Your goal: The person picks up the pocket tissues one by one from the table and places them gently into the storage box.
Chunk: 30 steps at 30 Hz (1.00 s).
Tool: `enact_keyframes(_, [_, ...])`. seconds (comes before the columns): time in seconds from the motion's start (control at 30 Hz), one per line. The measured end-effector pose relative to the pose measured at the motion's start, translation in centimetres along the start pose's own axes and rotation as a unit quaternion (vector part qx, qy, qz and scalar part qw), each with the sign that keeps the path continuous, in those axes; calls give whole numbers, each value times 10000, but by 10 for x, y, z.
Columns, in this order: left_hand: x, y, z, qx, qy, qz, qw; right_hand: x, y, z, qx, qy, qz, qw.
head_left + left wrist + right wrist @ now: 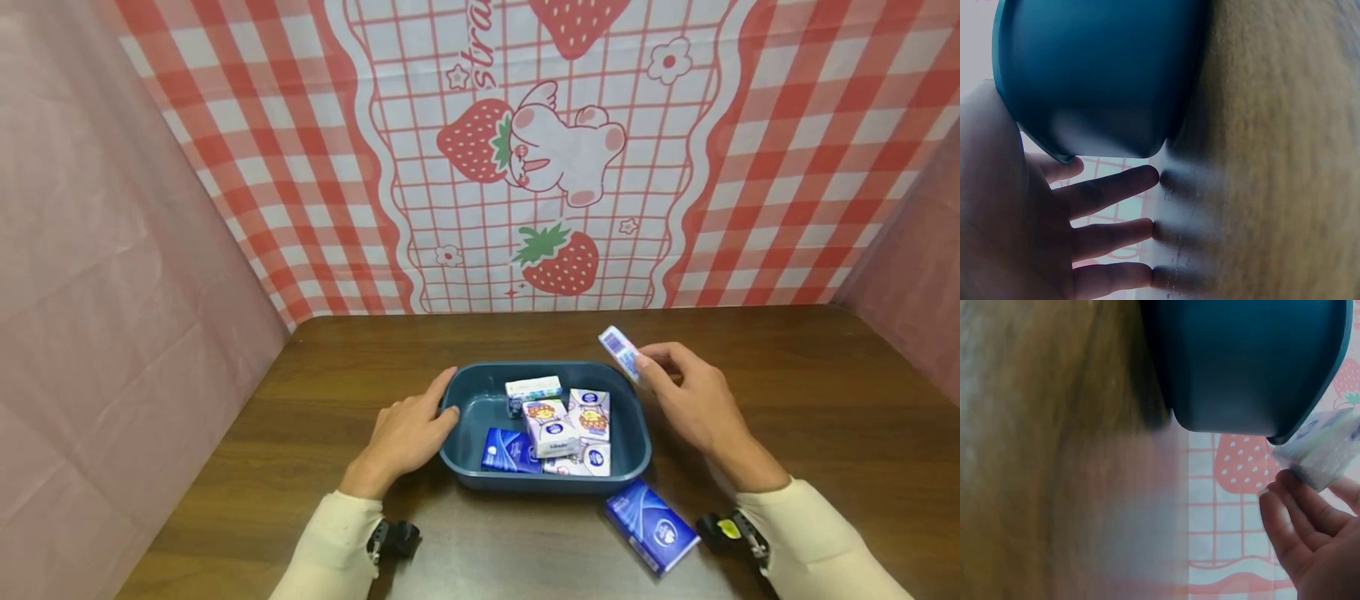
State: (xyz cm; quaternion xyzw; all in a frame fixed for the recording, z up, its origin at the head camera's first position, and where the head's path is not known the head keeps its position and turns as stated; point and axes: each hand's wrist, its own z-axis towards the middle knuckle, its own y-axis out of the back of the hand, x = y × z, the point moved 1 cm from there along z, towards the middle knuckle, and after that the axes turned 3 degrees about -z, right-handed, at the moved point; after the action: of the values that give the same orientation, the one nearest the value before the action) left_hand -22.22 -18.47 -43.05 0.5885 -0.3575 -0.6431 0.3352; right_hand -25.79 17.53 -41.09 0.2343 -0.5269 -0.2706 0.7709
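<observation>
A dark teal plastic basin (546, 482) stands on the table with several small tissue packs inside: a blue one (504, 450) and white ones printed with cartoons, such as the pack (551, 427) on top. My left hand (408, 433) rests at the basin's left side, thumb at the rim; its other fingers (1110, 192) extend straight and spread outside the wall. Above the right rim, my right hand (693, 404) pinches a light-coloured tissue pack (621, 350) between thumb and fingers, with its barcode edge showing. The right wrist view shows this pack (1319, 450) beside the rim.
Outside the basin, by its front right corner, a blue tissue pack (651, 527) lies on the brown wooden table (337, 367). Behind the table hangs a red-checked strawberry cloth (300, 142); pink cloth (112, 292) hangs at the sides.
</observation>
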Motion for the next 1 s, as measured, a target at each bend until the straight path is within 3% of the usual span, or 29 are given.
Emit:
enact_keyframes(0.3, [-1,0,1,-12,-76,28,10000,10,-3,-6,-162,802,221,9964])
enact_keyframes(1.0, [0,1,1,62,-56,-53,10000,25,-6,-9,-115,1191,14,9928])
